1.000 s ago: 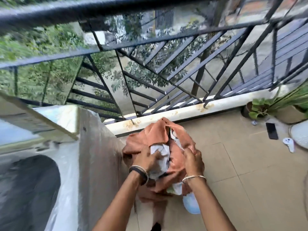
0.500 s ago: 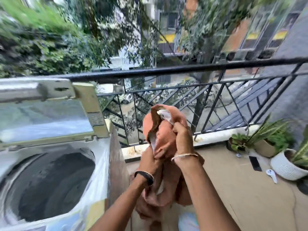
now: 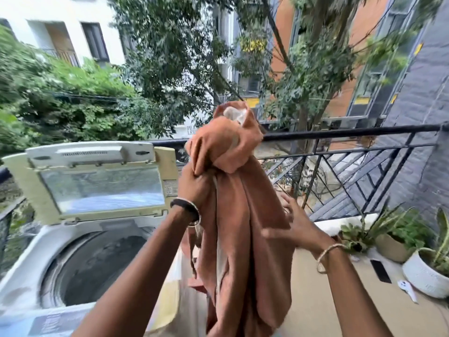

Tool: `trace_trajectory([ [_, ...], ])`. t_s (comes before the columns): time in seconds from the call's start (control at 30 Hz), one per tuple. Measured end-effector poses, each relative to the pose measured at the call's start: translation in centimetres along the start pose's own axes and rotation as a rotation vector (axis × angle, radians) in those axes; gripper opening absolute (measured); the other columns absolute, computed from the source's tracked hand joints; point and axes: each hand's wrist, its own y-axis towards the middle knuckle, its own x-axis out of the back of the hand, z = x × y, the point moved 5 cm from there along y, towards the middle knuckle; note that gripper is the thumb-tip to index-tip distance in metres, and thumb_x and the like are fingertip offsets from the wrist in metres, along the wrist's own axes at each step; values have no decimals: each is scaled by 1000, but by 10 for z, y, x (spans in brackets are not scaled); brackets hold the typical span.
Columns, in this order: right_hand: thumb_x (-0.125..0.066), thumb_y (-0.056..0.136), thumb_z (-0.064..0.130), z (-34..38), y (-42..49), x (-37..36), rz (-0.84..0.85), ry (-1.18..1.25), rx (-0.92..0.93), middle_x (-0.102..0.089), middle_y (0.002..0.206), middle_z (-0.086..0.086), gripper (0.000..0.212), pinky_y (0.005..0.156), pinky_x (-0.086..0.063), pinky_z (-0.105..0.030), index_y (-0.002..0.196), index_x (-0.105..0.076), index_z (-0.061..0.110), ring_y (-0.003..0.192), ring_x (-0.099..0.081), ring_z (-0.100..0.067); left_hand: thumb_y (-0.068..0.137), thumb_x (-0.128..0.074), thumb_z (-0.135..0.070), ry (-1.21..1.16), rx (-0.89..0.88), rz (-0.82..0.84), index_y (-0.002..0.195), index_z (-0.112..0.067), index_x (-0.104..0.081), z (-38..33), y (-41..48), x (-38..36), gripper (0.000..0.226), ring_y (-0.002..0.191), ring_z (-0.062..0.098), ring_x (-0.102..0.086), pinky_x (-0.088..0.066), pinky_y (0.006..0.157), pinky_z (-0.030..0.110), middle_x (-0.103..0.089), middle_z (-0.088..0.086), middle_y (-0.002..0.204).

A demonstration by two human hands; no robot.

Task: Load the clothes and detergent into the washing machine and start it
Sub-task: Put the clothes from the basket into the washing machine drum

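A rust-orange garment (image 3: pixel 245 215) with a pale inner lining hangs at chest height in the middle of the view. My left hand (image 3: pixel 196 186) grips its bunched top. My right hand (image 3: pixel 295 227) touches the cloth's right side with spread fingers. To the left stands a white top-loading washing machine (image 3: pixel 29 261) with its lid (image 3: pixel 97 181) raised and the dark drum (image 3: pixel 97 266) exposed. The garment hangs to the right of the drum opening, not over it. No detergent is visible.
A black balcony railing (image 3: pixel 352 132) runs behind the garment. Potted plants (image 3: pixel 422 276) stand at the right on the tiled floor (image 3: pixel 328 312), beside a dark phone (image 3: pixel 380 271) and a small white object (image 3: pixel 407 289). A pale container (image 3: pixel 170 300) sits beside the machine, partly hidden.
Both hands have lifted the garment from near the floor to chest height. My right hand has moved from the bunched top to the cloth's side. The view has tilted up.
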Motion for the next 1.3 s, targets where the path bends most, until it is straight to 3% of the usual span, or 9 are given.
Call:
trace_trajectory([
  [0.2, -88, 47, 60, -19, 13, -71, 178, -394, 117, 6, 156, 19, 157, 118, -15, -23, 148, 27, 25, 146, -5, -1, 65, -69, -31, -294, 102, -101, 97, -30, -70, -30, 24, 63, 33, 109, 20, -63, -50, 99, 47, -70, 2, 110],
  [0.37, -47, 95, -5, -12, 34, -152, -149, -304, 199, -50, 137, -15, 40, 96, -40, -8, 134, -40, -13, 116, -44, -14, 63, -74, -29, -590, 205, -106, 102, -13, -68, -44, 33, 111, 42, 99, 28, -65, -51, 96, 49, -69, 15, 107],
  [0.53, -65, 77, -1, 12, 50, -203, -210, 40, -30, -68, 100, -23, 24, 82, -52, -45, 100, -65, 7, 93, -66, -29, 71, -75, -41, -699, 334, 57, 131, -2, -54, -14, 31, 167, 74, 108, 30, -62, -55, 91, 42, -60, 21, 121],
  [0.67, -55, 81, -19, 66, 56, -209, -405, 195, 9, -63, 66, -5, 32, 61, -47, -22, 69, -64, 10, 68, -57, -8, 74, -70, -46, -670, 340, 76, 115, -9, -64, 20, 35, 242, 56, 101, 18, -63, -57, 81, 31, -69, 8, 105],
  [0.8, -54, 86, -16, 117, 76, -208, -550, 225, 49, -64, 91, -10, 20, 61, -40, -2, 92, -64, 0, 91, -49, -12, 70, -76, -33, -447, 350, -25, 118, -11, -64, 74, 29, 323, 53, 96, 19, -66, -56, 83, 32, -71, 6, 106],
  [0.9, -52, 88, -9, 169, 86, -222, -553, 258, 133, -66, 91, -24, 19, 82, -52, -28, 84, -63, 6, 80, -53, -4, 89, -62, -6, -84, 409, -34, 105, -14, -63, 129, 14, 360, 19, 91, 18, -63, -55, 79, 21, -70, 7, 99],
  [1.03, -47, 76, 10, 224, 86, -291, -456, 154, 240, -61, 70, -2, 15, 57, -43, -10, 71, -60, 13, 58, -47, 12, 63, -72, -40, 347, 655, 163, 81, -24, -67, 220, 0, 387, 25, 85, 22, -65, -56, 80, 33, -72, 8, 91],
  [1.17, -45, 65, 20, 213, 100, -359, -418, 53, 160, -67, 72, -5, 26, 58, -47, -25, 75, -65, 6, 70, -55, -7, 57, -59, -34, 462, 625, 156, 67, -28, -59, 253, 6, 377, 12, 94, 21, -63, -53, 86, 39, -68, 5, 92],
  [1.3, -51, 67, 17, 189, 111, -408, -431, -14, -17, -73, 91, -14, 29, 66, -42, -32, 90, -66, 9, 91, -66, -35, 72, -51, -40, 629, 625, 381, 88, -20, -58, 281, 2, 355, 26, 89, 12, -50, -39, 71, 26, -65, 12, 101],
])
